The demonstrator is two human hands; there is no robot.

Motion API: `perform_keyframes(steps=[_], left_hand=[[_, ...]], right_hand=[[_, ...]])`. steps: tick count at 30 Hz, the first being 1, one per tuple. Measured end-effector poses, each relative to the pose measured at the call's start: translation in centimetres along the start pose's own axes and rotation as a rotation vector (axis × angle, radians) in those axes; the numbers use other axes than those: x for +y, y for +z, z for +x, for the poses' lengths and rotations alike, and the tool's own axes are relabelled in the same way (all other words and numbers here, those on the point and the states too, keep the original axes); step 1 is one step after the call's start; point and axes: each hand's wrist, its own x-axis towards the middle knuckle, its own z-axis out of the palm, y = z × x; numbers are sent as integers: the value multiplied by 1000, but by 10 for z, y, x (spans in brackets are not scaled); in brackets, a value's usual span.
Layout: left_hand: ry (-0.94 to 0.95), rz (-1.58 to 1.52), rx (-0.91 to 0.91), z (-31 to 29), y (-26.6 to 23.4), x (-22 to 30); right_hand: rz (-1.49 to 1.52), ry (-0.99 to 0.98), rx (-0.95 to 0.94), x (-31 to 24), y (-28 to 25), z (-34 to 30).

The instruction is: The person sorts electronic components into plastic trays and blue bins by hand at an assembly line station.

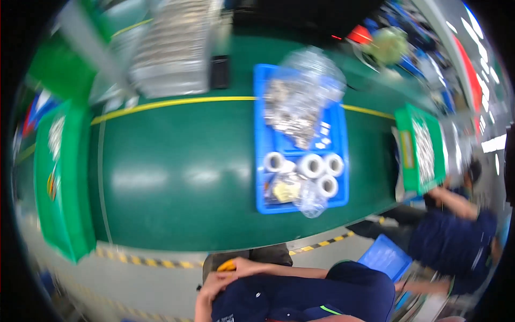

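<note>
My hands are together in front of my dark blue shirt, by my lap below the table's front edge. A small rounded orange-yellow thing (227, 265) shows at the fingers of my right hand (246, 266); its kind I cannot make out. My left hand (215, 282) lies against the right, its fingers bent and partly hidden. Beyond the table edge, nearest to them, is a blue tray (259, 182). It holds white rolls (311, 166), a clear plastic bag of small metallic pieces (292, 110), small white pieces (324, 129) and a crumpled clear bag (311, 199).
A green bin (75, 204) stands on the left of the green table (171, 177). Another green bin (416, 150) with pale parts sits at the right, a co-worker (456, 236) beside it. A blue box (384, 258) is near that person. Stacked pale trays (171, 53) stand behind.
</note>
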Motion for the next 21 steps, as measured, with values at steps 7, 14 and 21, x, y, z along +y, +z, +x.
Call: perform_keyframes(steps=[7, 14, 21], left_hand=[[142, -64, -182, 56, -6, -41], [271, -3, -315, 53, -7, -62], [584, -53, -138, 44, -2, -92]], right_hand=[[261, -252, 144, 79, 15, 9], [252, -215, 175, 87, 33, -14], [89, -302, 120, 84, 44, -10]])
